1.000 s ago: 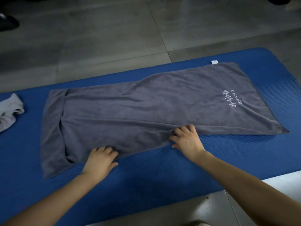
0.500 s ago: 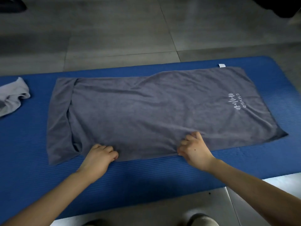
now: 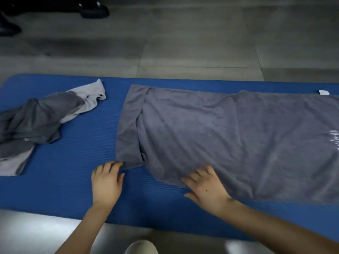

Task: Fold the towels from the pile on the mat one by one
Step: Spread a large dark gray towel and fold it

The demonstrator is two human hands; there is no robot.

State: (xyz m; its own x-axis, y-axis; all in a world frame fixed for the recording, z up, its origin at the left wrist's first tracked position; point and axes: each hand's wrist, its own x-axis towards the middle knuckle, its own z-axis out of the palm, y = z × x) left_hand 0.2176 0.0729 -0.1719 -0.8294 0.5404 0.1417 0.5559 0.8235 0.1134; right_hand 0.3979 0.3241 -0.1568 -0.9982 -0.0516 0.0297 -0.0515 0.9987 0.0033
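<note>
A large grey towel (image 3: 229,136) lies spread along the blue mat (image 3: 77,162), folded lengthwise, its left end doubled under with a loose flap. My left hand (image 3: 107,182) rests on the mat at the towel's near left corner, fingertips touching the flap's edge. My right hand (image 3: 205,187) lies flat with spread fingers on the towel's near edge. A pile of crumpled grey towels (image 3: 38,121) sits at the mat's left end. White lettering (image 3: 334,142) shows at the right frame edge.
Grey tiled floor (image 3: 183,43) lies beyond the mat. Dark shoes (image 3: 93,10) of another person stand at the top left. A white label (image 3: 323,92) pokes from the towel's far edge. My shoe tip (image 3: 141,247) shows at the bottom.
The view has swung left, bringing the towel pile into sight. Both hands slid left along the towel's near edge; the left now sits at the corner flap, and both have opened flatter.
</note>
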